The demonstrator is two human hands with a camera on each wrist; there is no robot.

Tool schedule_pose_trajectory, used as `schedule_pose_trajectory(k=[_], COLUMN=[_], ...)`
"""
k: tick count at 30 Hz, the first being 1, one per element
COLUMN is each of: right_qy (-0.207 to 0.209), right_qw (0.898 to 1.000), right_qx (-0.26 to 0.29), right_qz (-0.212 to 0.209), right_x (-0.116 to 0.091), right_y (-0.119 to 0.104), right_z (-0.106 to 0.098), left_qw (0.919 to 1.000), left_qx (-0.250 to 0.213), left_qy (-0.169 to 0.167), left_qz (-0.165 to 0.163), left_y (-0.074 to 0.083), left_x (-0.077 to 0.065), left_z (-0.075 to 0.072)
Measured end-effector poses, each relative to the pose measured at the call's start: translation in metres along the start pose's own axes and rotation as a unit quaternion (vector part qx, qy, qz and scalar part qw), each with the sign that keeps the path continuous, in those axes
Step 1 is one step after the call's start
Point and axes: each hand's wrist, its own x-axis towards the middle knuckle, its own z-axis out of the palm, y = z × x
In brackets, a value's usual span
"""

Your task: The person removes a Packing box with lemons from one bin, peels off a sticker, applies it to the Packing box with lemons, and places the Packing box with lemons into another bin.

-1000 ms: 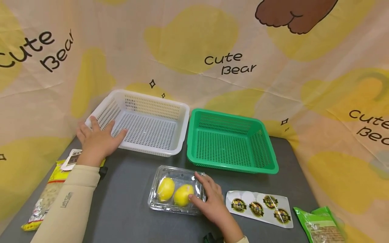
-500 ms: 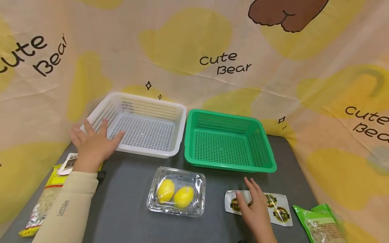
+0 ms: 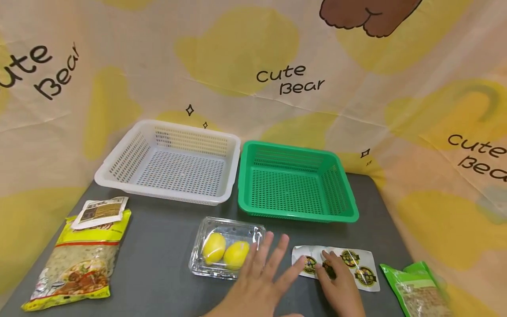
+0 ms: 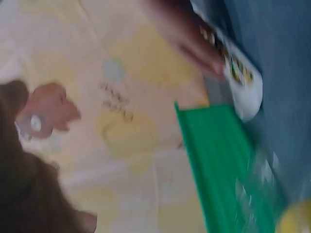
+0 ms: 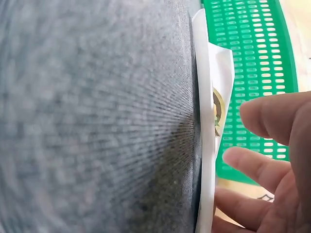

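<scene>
A white sheet of round stickers [image 3: 370, 259] lies on the grey table, its black and gold labels partly covered by my right hand [image 3: 341, 281]. In the right wrist view, thumb and fingers [image 5: 255, 167] are parted over the sheet's edge [image 5: 206, 145]. My left hand [image 3: 255, 281] is in front of the clear plastic box [image 3: 194, 264], fingers spread and holding nothing, hiding the box's lower right corner in the head view. Two lemons [image 3: 214, 247] lie inside the closed box. The left wrist view is blurred.
At the back stand a white basket [image 3: 166, 194] and a green basket [image 3: 297, 215], side by side. A yellow-topped food bag [image 3: 79, 268] with a small white packet [image 3: 101, 212] on it lies at left. At front right lies a green bag [image 3: 417, 288].
My right hand has left the lemon box and come over to the sticker sheet. My left hand has left the white basket and swung right, towards the lemon box.
</scene>
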Motion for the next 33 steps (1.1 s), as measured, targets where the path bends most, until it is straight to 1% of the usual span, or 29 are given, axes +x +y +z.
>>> schedule_pose_trajectory(k=[2, 4, 6, 7, 8, 9, 10, 11, 13, 15, 16, 18, 19, 22, 26, 29, 33], right_qy=[0.0, 0.001, 0.006, 0.008, 0.011, 0.015, 0.019, 0.022, 0.027, 0.031, 0.032, 0.033, 0.033, 0.031, 0.035, 0.037, 0.038], right_qw=[1.0, 1.0, 0.999, 0.998, 0.998, 0.998, 0.997, 0.997, 0.997, 0.997, 0.997, 0.997, 0.997, 0.997, 0.997, 0.997, 0.997], right_qx=[-0.013, -0.029, -0.049, -0.056, -0.063, -0.067, -0.071, -0.074, -0.077, -0.076, -0.076, -0.074, -0.073, -0.071, -0.071, -0.073, -0.072], right_qz=[-0.002, -0.004, -0.007, -0.005, -0.005, -0.005, -0.004, -0.003, -0.002, -0.001, -0.001, 0.003, 0.005, 0.01, 0.006, 0.003, 0.005], right_x=[-0.001, -0.002, -0.002, -0.002, -0.001, -0.001, -0.001, -0.001, -0.002, -0.002, -0.003, -0.004, -0.003, -0.003, -0.003, -0.002, -0.003], right_y=[-0.001, -0.002, -0.004, -0.005, -0.006, -0.007, -0.008, -0.009, -0.012, -0.014, -0.015, -0.016, -0.017, -0.017, -0.018, -0.019, -0.02], right_z=[0.001, 0.003, 0.006, 0.007, 0.008, 0.009, 0.009, 0.01, 0.01, 0.01, 0.009, 0.008, 0.008, 0.009, 0.009, 0.009, 0.009], left_qw=[0.9979, 0.9927, 0.9888, 0.9866, 0.9844, 0.9818, 0.9788, 0.974, 0.9592, 0.9446, 0.939, 0.9325, 0.9307, 0.9305, 0.9332, 0.9361, 0.9345], left_qx=[0.036, 0.069, 0.086, 0.091, 0.092, 0.086, 0.071, 0.055, 0.014, -0.031, -0.05, -0.073, -0.081, -0.076, -0.041, -0.025, -0.033], left_qy=[-0.03, -0.058, -0.075, -0.093, -0.113, -0.143, -0.175, -0.21, -0.28, -0.327, -0.34, -0.354, -0.357, -0.358, -0.357, -0.351, -0.354], left_qz=[0.046, 0.079, 0.096, 0.099, 0.098, 0.091, 0.079, 0.065, 0.036, 0.01, 0.001, -0.006, -0.008, -0.008, -0.003, 0.001, -0.004], left_y=[0.016, 0.025, 0.03, 0.031, 0.031, 0.03, 0.028, 0.027, 0.023, 0.02, 0.019, 0.018, 0.017, 0.017, 0.019, 0.02, 0.02], left_x=[-0.003, -0.007, -0.009, -0.01, -0.01, -0.01, -0.009, -0.008, -0.006, -0.005, -0.005, -0.005, -0.005, -0.006, -0.005, -0.005, -0.006], left_z=[0.02, 0.038, 0.057, 0.064, 0.07, 0.075, 0.08, 0.083, 0.088, 0.092, 0.093, 0.093, 0.093, 0.094, 0.091, 0.09, 0.091])
